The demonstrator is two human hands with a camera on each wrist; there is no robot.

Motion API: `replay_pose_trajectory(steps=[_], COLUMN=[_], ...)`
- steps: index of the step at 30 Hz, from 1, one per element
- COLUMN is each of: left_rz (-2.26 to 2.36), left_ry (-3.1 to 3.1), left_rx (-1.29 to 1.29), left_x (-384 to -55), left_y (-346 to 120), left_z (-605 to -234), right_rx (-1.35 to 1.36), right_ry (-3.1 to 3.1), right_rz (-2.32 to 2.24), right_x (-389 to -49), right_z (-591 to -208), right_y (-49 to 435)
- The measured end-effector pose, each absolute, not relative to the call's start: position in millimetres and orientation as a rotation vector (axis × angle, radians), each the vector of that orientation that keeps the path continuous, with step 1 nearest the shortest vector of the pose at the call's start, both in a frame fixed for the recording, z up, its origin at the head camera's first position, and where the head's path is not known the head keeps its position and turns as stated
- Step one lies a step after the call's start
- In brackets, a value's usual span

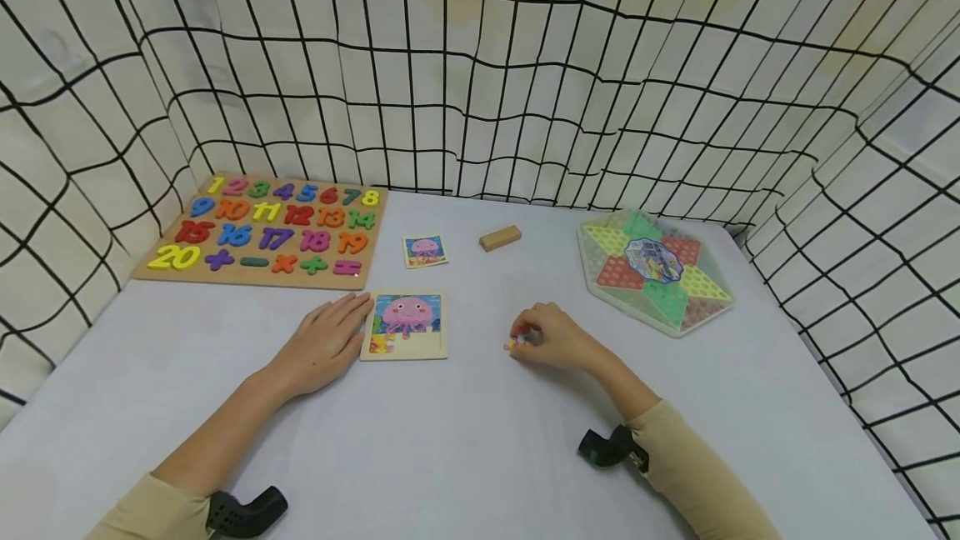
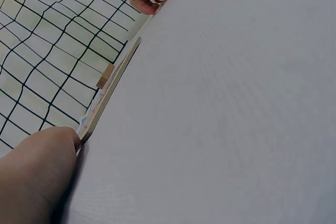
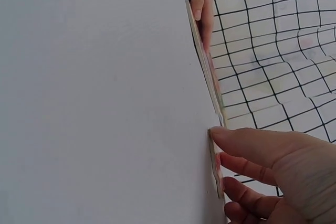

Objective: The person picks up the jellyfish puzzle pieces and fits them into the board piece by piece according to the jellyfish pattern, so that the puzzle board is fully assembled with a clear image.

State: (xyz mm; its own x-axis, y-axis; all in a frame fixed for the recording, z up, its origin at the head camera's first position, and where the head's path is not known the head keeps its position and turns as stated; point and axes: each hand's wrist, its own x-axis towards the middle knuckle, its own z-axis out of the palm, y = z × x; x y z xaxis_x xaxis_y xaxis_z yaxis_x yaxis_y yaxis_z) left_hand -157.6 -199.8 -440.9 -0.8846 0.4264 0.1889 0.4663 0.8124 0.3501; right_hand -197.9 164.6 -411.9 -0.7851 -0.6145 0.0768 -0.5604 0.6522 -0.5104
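A small wooden picture puzzle [image 1: 405, 346] with a pink octopus lies on the white table; its lower part shows bare wood beside a yellow and orange patch. My left hand [image 1: 324, 344] rests flat on the table with extended fingers, its fingertips touching the puzzle's left edge. To the right of the puzzle, my right hand [image 1: 553, 338] pinches a small colourful puzzle piece [image 1: 517, 343] between thumb and fingers, low over the table. In the right wrist view, the thin wooden edge of the puzzle piece [image 3: 214, 163] shows at the thumb; its printed face is mostly hidden.
Behind the puzzle lie a small octopus picture card [image 1: 425, 251] and a wooden block [image 1: 500, 238]. A number board [image 1: 247, 273] is at the back left, a hexagonal star-patterned game box [image 1: 654, 272] at the right. Black netting [image 1: 465, 65] surrounds the table's far sides.
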Motion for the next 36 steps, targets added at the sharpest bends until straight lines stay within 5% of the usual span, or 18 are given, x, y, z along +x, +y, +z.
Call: replay_pose_trajectory(steps=[36], left_rz=[-0.594], left_ry=[-2.901], left_rx=[-0.712], left_x=[-157], left_y=[-199], left_z=[-439], right_rx=[-1.082], right_ry=[2.635], right_rz=[-1.027], right_x=[-208], right_z=[-407], right_y=[167])
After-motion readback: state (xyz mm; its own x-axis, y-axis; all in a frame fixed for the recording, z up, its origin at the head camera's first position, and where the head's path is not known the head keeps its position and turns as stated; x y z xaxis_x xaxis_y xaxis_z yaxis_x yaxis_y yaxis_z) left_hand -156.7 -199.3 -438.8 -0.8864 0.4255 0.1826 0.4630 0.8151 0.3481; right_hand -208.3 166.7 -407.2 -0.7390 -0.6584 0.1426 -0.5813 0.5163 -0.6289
